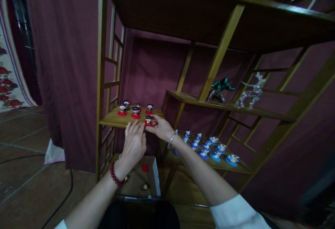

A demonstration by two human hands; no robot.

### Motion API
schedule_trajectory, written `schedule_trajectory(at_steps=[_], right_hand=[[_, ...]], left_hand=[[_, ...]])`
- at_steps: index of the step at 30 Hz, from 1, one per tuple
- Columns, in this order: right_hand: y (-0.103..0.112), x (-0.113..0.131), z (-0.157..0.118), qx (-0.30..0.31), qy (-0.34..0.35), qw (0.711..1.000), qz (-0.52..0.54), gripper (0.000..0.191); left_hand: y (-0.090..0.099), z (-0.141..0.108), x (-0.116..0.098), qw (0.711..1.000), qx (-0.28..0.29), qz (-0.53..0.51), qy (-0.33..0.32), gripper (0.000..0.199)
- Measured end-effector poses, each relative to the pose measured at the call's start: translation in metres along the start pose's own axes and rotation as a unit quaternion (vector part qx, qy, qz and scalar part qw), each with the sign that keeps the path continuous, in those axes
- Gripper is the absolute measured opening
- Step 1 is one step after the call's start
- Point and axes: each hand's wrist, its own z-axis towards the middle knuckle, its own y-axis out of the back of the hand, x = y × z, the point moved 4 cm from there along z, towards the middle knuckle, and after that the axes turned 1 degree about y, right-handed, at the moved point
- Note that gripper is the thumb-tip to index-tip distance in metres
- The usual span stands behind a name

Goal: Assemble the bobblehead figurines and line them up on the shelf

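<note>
A small black-haired figurine [149, 120] on a red base stands at the front right corner of the small wooden shelf [115, 119]. My right hand [161, 128] is closed on it from the right, thumb and fingers at its base and side. My left hand [134, 139] lies at the shelf's front edge, fingers stretched out, fingertips close to the red base; whether they touch it is unclear. Behind both hands stand several similar figurines [135, 112], mostly on red bases.
Below, an open box [157, 176] holds a red disc [144, 168] and small figurine pieces [145, 186]. Rows of blue-based figurines [216, 154] fill a lower shelf at right. Above them stand a clear deer ornament [251, 94] and a green ornament [221, 86]. A wooden post [222, 51] rises there.
</note>
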Motion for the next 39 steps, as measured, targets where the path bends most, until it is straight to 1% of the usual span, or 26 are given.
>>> schedule_trajectory(at_steps=[4,10,16,19,22,26,31,36,39], right_hand=[[0.001,-0.005,0.004,-0.001,0.011,1.0,-0.014,0.044],[0.002,-0.008,0.008,0.004,0.002,0.999,-0.032,0.041],[0.004,-0.007,0.009,-0.006,-0.001,1.0,-0.023,0.04],[0.004,-0.007,0.009,-0.015,-0.003,1.0,-0.016,0.037],[0.003,-0.007,0.008,-0.02,-0.001,1.0,-0.018,0.039],[0.003,-0.003,0.007,-0.018,-0.002,0.999,-0.028,0.04],[0.006,0.002,0.009,-0.016,-0.009,0.999,-0.041,0.039],[0.008,-0.008,0.017,-0.032,-0.026,0.998,-0.05,0.045],[0.008,-0.017,0.024,-0.048,-0.034,0.997,-0.045,0.049]], left_hand=[[-0.001,0.002,0.0,1.0,-0.001,-0.005,0.001,0.04],[-0.003,0.003,0.001,1.0,0.006,-0.003,-0.01,0.041],[-0.004,0.002,0.004,1.0,0.004,0.003,-0.024,0.043],[-0.004,0.003,0.004,1.0,0.011,0.006,-0.022,0.042],[-0.004,0.003,0.005,1.0,0.014,0.006,-0.022,0.043],[-0.003,0.004,0.005,1.0,0.003,0.005,-0.027,0.043],[0.0,0.008,0.003,1.0,0.008,0.003,-0.03,0.043],[-0.001,0.011,0.0,0.999,0.016,0.003,-0.031,0.041],[-0.004,0.011,-0.002,0.999,0.038,0.012,-0.037,0.04]])
